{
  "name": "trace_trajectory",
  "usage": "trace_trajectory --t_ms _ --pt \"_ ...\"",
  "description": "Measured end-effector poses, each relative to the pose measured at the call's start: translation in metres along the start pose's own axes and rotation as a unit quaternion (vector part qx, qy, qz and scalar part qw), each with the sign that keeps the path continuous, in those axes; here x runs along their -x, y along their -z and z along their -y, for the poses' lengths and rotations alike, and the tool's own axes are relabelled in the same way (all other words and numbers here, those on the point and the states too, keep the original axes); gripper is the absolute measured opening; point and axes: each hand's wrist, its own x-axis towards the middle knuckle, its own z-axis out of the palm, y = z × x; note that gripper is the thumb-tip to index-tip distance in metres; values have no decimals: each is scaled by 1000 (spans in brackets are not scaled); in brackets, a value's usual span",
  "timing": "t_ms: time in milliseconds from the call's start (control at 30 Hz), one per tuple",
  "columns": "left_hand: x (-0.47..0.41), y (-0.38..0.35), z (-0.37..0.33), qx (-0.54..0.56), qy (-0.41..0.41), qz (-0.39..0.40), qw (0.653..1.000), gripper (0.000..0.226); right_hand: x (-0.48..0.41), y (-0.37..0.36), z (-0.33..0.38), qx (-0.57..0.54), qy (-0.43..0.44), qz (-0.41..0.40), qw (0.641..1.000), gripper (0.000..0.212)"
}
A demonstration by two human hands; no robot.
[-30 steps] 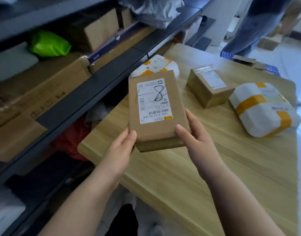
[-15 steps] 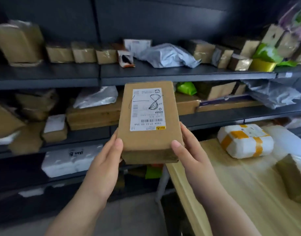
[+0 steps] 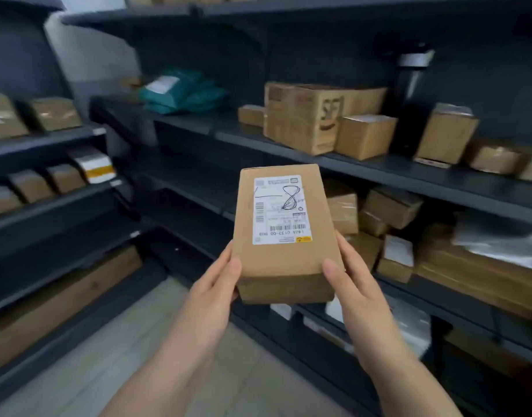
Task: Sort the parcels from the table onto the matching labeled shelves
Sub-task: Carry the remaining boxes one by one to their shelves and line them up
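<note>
Hands on the lower corners of the cardboard parcel point(image 3: 284, 233), and it sits in mid-air, centre of view, in front of the dark shelving point(image 3: 379, 173), touching none of it. The left hand point(image 3: 212, 284) grips the lower left edge, thumb lying on the top face, fingers curled out of sight beneath. The right hand point(image 3: 353, 288) mirrors it on the lower right edge, thumb on top, fingers wrapped under. The white shipping label point(image 3: 281, 210) faces up, with a big handwritten 8 scrawled in black over the print and a barcode near its lower edge.

Behind, on the shelf above the parcel, a large carton point(image 3: 304, 115) stamped SF stands with a small brown box point(image 3: 365, 136) tight against its right side. Further left on that level lies a crumpled green mailer bag point(image 3: 183, 91). Right of the small brown box, a tall dark cylinder point(image 3: 410, 100) stands upright. One level down, just right of the parcel, there is a jumble of little cartons point(image 3: 391, 206). Off to the left, a second shelving unit point(image 3: 48, 203) carries a row of boxes, among them a white box with an orange band point(image 3: 95, 167). Pale floor tiles point(image 3: 132, 341) show below the forearms.
</note>
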Motion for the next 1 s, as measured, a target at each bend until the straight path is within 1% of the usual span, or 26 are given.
trace_trajectory --t_ms 67,133,233,333,433,467,567,667,733,867,1000 --pt "-3 40 -4 -6 3 -25 1000 41 -8 -43 -4 -16 13 31 999 48" --pt "4 93 -5 -14 -8 -77 997 45 -15 -98 -6 -19 20 100 995 49" --pt "21 154 -7 17 -9 -136 991 38 -15 -166 -6 -20 14 189 982 49" --pt "39 192 -3 35 -10 -196 980 38 -11 -217 -9 -10 17 260 965 52" --pt "58 220 5 43 -1 -251 967 39 -8 -257 -17 -9 -4 325 946 60" --pt "64 228 8 46 2 -267 963 39 -5 -270 -19 -9 -9 343 939 59" --pt "79 255 14 50 15 -321 946 39 2 -307 -28 -12 -21 385 922 49" --pt "80 281 24 57 21 -372 926 39 2 -343 -42 -17 -44 423 905 48" --pt "75 298 32 58 26 -388 920 39 -2 -369 -53 -13 -62 441 895 48" --pt "48 338 46 78 47 -419 903 40 -32 -430 -73 -13 -86 474 876 42" --pt "1 389 45 75 66 -450 887 40 -80 -501 -70 -9 -106 503 858 38"
